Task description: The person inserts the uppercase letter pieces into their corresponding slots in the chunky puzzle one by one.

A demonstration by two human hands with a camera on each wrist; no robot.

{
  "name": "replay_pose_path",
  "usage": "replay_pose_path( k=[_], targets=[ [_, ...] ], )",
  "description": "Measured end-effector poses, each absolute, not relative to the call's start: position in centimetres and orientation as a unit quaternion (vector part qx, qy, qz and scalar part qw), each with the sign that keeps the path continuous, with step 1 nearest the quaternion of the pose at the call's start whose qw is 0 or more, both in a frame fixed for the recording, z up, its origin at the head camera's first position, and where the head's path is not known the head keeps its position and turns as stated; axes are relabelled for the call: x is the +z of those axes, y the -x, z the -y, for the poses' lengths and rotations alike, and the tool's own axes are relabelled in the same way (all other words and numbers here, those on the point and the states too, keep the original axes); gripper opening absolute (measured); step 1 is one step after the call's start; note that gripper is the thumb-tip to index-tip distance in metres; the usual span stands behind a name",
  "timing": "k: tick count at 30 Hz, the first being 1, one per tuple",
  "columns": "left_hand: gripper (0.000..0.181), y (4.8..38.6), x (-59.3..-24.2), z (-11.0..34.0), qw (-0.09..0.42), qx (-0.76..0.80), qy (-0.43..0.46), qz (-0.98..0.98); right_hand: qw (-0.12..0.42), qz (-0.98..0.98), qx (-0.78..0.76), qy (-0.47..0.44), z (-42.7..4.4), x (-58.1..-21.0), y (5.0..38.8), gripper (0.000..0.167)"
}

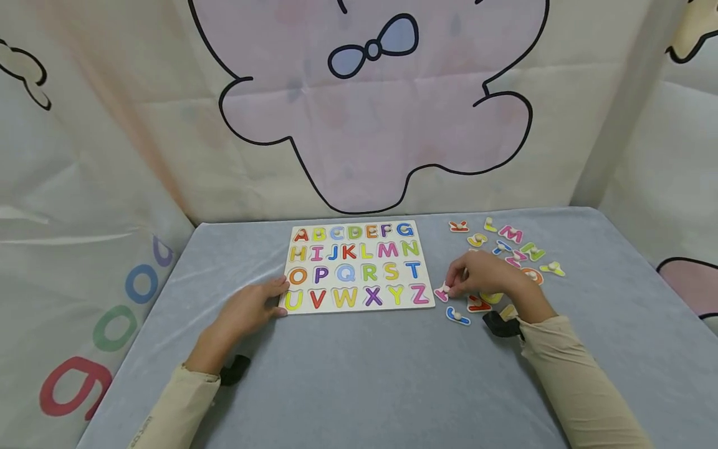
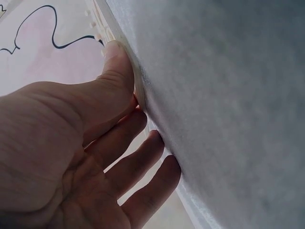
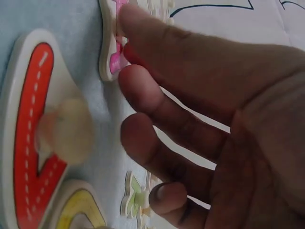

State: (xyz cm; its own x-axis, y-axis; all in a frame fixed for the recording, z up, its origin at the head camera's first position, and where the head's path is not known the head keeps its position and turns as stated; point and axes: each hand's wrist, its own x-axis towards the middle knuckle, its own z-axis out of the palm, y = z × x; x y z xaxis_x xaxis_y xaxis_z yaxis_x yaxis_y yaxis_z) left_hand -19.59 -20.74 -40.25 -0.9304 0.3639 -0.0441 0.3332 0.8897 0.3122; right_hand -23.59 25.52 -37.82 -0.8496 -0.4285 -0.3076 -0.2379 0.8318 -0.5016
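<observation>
My left hand point(image 1: 247, 312) grips the lower left corner of a white alphabet puzzle board point(image 1: 331, 286). In the left wrist view, the thumb lies along the board's edge, with the other fingers curled below it. Just off the board's lower right corner, my right hand point(image 1: 485, 272) pinches a small pink letter piece point(image 1: 441, 293), which looks like an I. In the right wrist view, the thumb partly covers this pink piece point(image 3: 115, 62). A red V piece point(image 3: 33, 119) with a round wooden knob lies nearby, beside a yellow curved piece point(image 3: 71, 207).
Loose knobbed letters lie right of the board, among them a red K point(image 1: 458, 227), a pink M point(image 1: 511, 234), a yellow-green Y point(image 1: 553, 268) and a blue J-like piece point(image 1: 457, 316). Grey-blue cloth point(image 1: 359, 380) covers the table. A printed curtain point(image 1: 168, 156) hangs behind.
</observation>
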Motion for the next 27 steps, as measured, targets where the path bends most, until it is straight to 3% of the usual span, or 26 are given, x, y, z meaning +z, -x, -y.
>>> replay_pose_path(
  k=[10, 19, 27],
  targets=[
    [0.062, 19.5, -40.3, 20.7, 0.056, 0.149, -0.176, -0.971, 0.179, -0.946, -0.208, 0.174, -24.5, -37.4, 23.2, 0.005],
    [0.061, 19.5, -40.3, 20.7, 0.054, 0.145, -0.180, -0.971, 0.126, -0.956, -0.214, 0.154, -25.0, -37.6, 23.6, 0.016],
    [0.060, 19.6, -40.2, 20.7, 0.053, 0.145, -0.178, -0.972, 0.129, -0.953, -0.233, 0.145, -25.6, -38.6, 24.2, 0.017]
  ],
)
